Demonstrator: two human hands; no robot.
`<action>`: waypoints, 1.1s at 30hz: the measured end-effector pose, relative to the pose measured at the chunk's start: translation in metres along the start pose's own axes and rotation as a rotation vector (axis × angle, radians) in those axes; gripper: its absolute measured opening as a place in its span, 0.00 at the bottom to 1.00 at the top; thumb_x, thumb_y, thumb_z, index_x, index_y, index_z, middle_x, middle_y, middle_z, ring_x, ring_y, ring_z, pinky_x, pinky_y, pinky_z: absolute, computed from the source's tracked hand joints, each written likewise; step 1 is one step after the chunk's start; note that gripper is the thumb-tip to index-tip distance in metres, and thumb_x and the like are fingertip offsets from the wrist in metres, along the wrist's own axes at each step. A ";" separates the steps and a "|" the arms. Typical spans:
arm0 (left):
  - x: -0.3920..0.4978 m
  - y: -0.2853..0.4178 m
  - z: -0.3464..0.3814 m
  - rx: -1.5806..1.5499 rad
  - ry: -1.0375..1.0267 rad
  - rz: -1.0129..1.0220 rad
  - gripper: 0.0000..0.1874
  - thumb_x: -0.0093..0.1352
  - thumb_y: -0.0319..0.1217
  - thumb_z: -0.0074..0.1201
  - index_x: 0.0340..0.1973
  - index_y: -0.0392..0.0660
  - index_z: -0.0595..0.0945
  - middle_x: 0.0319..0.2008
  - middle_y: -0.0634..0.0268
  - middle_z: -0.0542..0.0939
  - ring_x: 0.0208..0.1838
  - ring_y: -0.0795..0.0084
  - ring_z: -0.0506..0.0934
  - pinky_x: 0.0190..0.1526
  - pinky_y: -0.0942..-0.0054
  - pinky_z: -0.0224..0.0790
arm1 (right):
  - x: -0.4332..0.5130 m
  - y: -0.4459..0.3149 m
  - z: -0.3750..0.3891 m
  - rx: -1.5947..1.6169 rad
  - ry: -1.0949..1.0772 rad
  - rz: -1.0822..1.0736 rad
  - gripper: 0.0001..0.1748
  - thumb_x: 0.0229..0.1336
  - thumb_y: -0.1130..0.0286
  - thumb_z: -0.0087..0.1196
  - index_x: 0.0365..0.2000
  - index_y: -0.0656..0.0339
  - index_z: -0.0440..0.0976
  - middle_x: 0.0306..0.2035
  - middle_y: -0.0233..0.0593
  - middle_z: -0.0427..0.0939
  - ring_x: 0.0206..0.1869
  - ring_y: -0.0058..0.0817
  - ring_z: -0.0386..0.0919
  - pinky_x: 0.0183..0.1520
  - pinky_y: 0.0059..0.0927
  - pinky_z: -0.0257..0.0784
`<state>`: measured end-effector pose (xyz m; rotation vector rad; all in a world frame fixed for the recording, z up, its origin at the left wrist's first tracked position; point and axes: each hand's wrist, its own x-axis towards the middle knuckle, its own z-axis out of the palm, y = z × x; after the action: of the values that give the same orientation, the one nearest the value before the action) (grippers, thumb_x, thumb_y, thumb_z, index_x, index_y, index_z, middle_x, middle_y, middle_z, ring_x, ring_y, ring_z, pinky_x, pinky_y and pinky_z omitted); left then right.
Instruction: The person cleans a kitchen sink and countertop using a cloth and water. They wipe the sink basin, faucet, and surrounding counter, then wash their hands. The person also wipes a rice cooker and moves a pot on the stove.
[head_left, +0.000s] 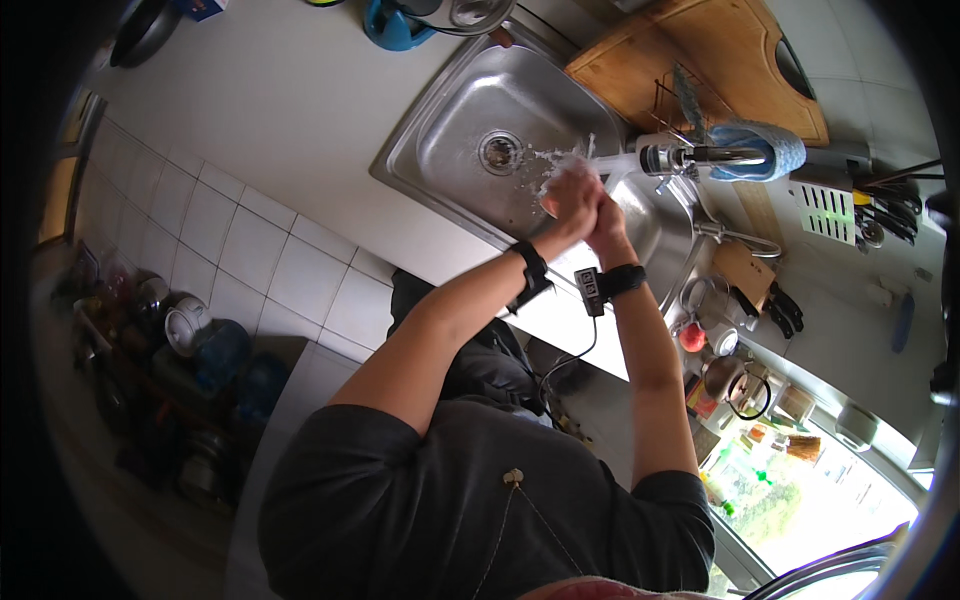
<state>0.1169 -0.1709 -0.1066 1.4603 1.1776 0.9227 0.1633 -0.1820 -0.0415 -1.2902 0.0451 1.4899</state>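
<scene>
My left hand (571, 196) and my right hand (606, 223) are pressed together under running water above the double stainless steel sink (457, 112). Water streams from the chrome faucet (675, 159) and splashes over my fingers. Motion blur and spray hide how the fingers are placed, and no held object can be made out. Just left of the hands is the drain (501, 152) of the larger basin. My right forearm crosses the edge of the smaller basin (656, 214). Both wrists wear black straps; the right one carries a small device (589, 291) with a cable.
A blue cloth (787, 154) hangs over the faucet. Behind the sink leans a wooden cutting board (697, 60). Knives (784, 309), a kettle (724, 377) and a red round item (691, 337) stand on the right. A blue holder (394, 30) sits at the far side.
</scene>
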 end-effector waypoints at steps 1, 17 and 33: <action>-0.003 -0.001 0.004 -0.210 -0.069 0.092 0.20 0.68 0.35 0.41 0.54 0.43 0.69 0.59 0.49 0.63 0.62 0.49 0.58 0.62 0.56 0.43 | -0.001 -0.001 0.000 0.001 -0.009 0.016 0.23 0.64 0.63 0.30 0.53 0.65 0.62 0.53 0.48 0.66 0.56 0.39 0.65 0.60 0.39 0.58; 0.060 -0.033 -0.096 -0.904 -0.267 -0.824 0.26 0.66 0.56 0.41 0.18 0.48 0.74 0.08 0.69 0.63 0.14 0.76 0.63 0.20 0.72 0.56 | -0.022 -0.034 -0.006 -0.313 -0.075 -0.107 0.15 0.62 0.66 0.44 0.43 0.66 0.70 0.40 0.39 0.76 0.42 0.29 0.76 0.48 0.30 0.70; 0.042 -0.017 -0.081 -0.897 -0.311 -0.261 0.16 0.60 0.23 0.46 0.44 0.40 0.75 0.41 0.64 0.76 0.47 0.73 0.72 0.49 0.74 0.63 | -0.004 -0.048 0.026 -0.127 -0.093 -0.108 0.10 0.57 0.79 0.42 0.37 0.75 0.69 0.39 0.49 0.75 0.42 0.39 0.75 0.48 0.34 0.73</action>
<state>0.0459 -0.1108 -0.1078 0.6641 0.5655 0.8365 0.1794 -0.1495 0.0002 -1.3016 -0.1794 1.4768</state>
